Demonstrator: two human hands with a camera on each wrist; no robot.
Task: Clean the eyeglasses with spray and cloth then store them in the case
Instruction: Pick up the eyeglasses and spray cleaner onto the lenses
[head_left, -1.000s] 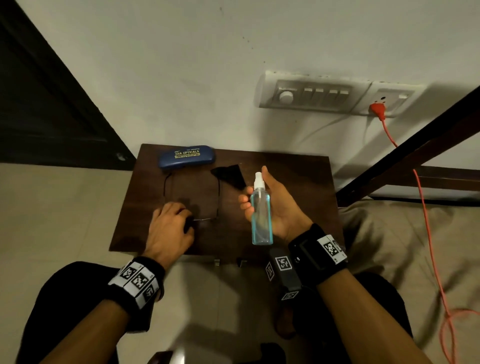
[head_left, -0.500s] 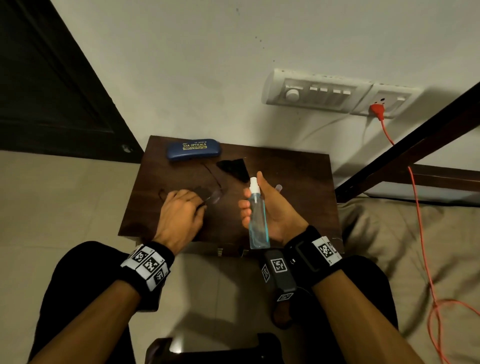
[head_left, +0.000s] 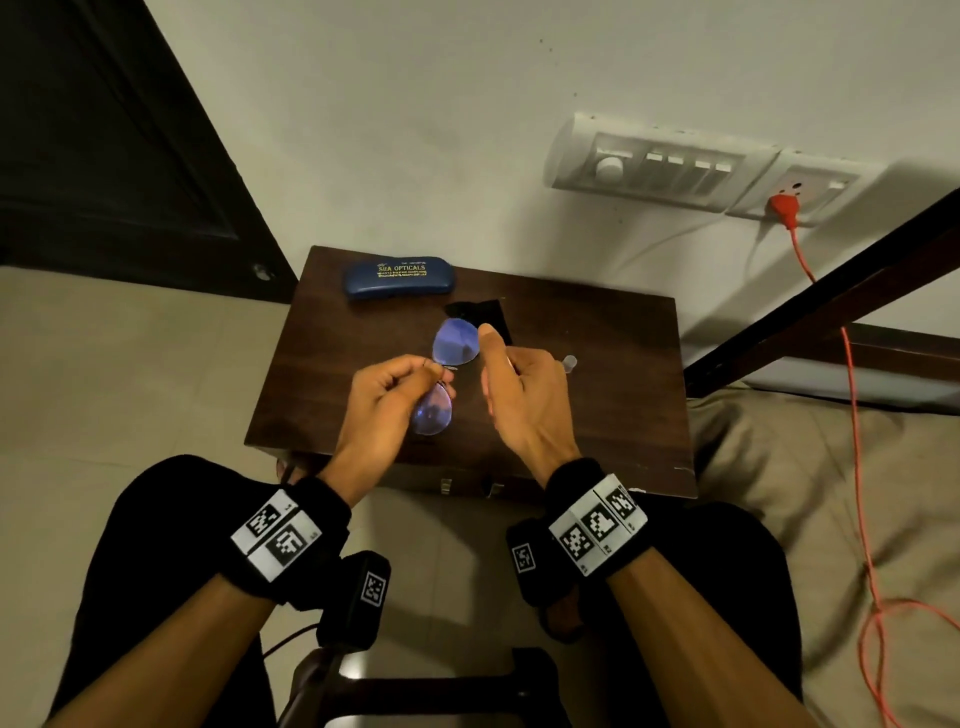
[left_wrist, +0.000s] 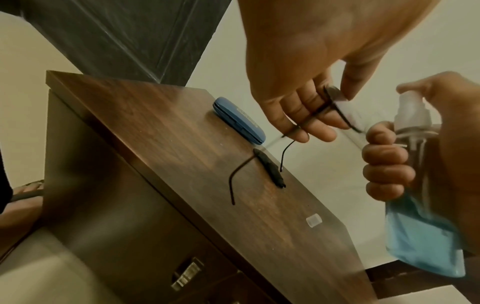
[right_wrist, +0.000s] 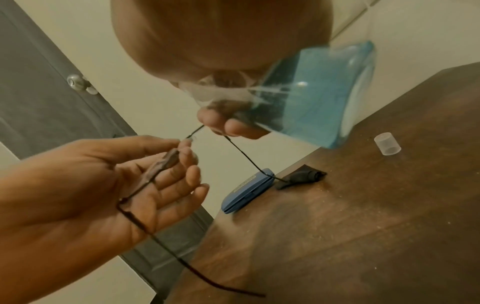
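Spraying step: left hand (head_left: 387, 400) is pinching the eyeglasses (head_left: 456, 343), right hand (head_left: 524, 400) gripping the spray bottle (left_wrist: 426, 205); next, I'm guessing, aiming at a lens.

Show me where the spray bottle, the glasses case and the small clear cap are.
spray bottle (left_wrist: 426, 236), left wrist view, blue liquid part.
glasses case (head_left: 399, 278), head view, lid.
clear cap (right_wrist: 387, 143), right wrist view, side wall.

The eyeglasses (head_left: 447, 374) hang between the left grip (head_left: 387, 402) and right grip (head_left: 519, 387), above the table (head_left: 613, 374). Beyond them lie the cloth (head_left: 483, 314) and the eyeglass case (head_left: 397, 277); the cap (head_left: 569, 361) sits right of the right grip.
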